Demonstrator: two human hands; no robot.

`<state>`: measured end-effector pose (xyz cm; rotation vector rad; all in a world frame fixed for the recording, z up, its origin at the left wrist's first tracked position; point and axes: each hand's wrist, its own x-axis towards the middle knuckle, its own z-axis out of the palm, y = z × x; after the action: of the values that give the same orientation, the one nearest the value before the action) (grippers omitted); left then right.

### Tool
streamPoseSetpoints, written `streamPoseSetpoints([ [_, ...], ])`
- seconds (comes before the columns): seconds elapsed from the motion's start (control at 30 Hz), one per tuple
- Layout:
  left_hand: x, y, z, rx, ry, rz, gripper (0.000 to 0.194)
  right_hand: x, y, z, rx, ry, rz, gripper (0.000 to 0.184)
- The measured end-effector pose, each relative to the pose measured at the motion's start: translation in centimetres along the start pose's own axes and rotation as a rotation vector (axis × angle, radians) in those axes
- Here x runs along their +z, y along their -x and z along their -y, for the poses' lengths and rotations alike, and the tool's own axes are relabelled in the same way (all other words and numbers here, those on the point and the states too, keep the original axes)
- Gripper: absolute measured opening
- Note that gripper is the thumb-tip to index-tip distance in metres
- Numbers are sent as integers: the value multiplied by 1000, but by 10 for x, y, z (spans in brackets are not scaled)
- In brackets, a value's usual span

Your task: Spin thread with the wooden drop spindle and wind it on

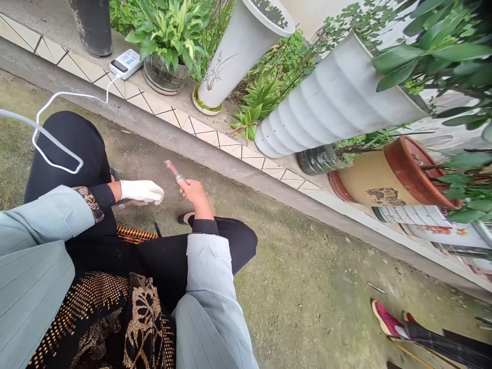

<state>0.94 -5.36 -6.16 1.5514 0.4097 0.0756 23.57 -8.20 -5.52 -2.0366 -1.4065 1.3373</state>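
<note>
Head view, looking down on a seated person's own two hands between spread knees (230, 241). The right hand (195, 193), bare, is closed around one end of a short reddish stick (171, 168), with a silvery band where the fingers meet it. The rest juts away from the body, seemingly gripped this way to leave the far end free; blur hides what it is. Just beside it, the left hand (148, 191) wears a white glove (132, 189), probably for protection. Its fingers are bent; whether they hold anything I cannot tell. Under it shows a brownish shape (132, 203), unclear.

Nearer the body than the hands is a patch of orange-and-black weave (134, 234), perhaps a low seat.

Beyond the hands runs a tiled ledge (179, 119). Ahead of the left hand, a white device (126, 64) lies there, seemingly to power its attached cable (57, 95). Ahead of the right hand, a white vase (230, 56) stands in a dish (198, 105), likely to catch water. Farther right are a ribbed planter (326, 97) and a tan pot (365, 177). Well to the right of both hands, another person's red shoe (386, 318) shows.
</note>
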Motion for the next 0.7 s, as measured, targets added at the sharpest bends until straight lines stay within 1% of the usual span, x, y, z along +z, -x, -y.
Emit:
streamPoseSetpoints([
  [0.03,-1,1,-2,2,-15,-15,37,0,1,-1,41,120,78,44],
  [0.07,-3,2,-4,1,-36,-44,36,0,2,-1,66,212,190,44],
  [0.1,-6,3,-5,0,-52,-79,35,0,4,0,71,262,328,45],
  [0.17,-10,3,-7,1,-59,-131,33,-1,10,1,32,241,618,48],
  [0.2,-12,3,-8,3,-44,-138,33,-1,12,2,-5,195,736,48],
  [0.23,-12,3,-9,5,-21,-130,33,-1,15,3,-43,144,826,48],
  [0.3,-10,3,-9,11,31,-88,34,0,18,6,-91,77,948,45],
  [0.37,-6,2,-7,16,52,-48,35,2,21,9,-121,51,1007,43],
  [0.4,-5,1,-5,17,54,-44,36,2,22,10,-142,33,995,42],
  [0.43,-3,0,-4,19,57,-58,38,2,22,10,-168,0,938,42],
  [0.47,-2,-1,-2,19,64,-89,39,2,22,11,-198,-56,834,43],
  [0.53,-2,-3,2,7,102,-159,42,1,20,11,-238,-225,525,45],
  [0.6,-2,-5,5,-22,141,-174,43,0,14,9,-229,-368,189,47],
  [0.63,-2,-5,5,-38,142,-149,44,-1,10,8,-205,-395,47,48],
  [0.67,-2,-5,5,-48,132,-110,43,-1,6,6,-170,-386,-67,47],
  [0.7,-1,-4,4,-49,112,-69,43,-2,2,4,-127,-340,-151,46],
])
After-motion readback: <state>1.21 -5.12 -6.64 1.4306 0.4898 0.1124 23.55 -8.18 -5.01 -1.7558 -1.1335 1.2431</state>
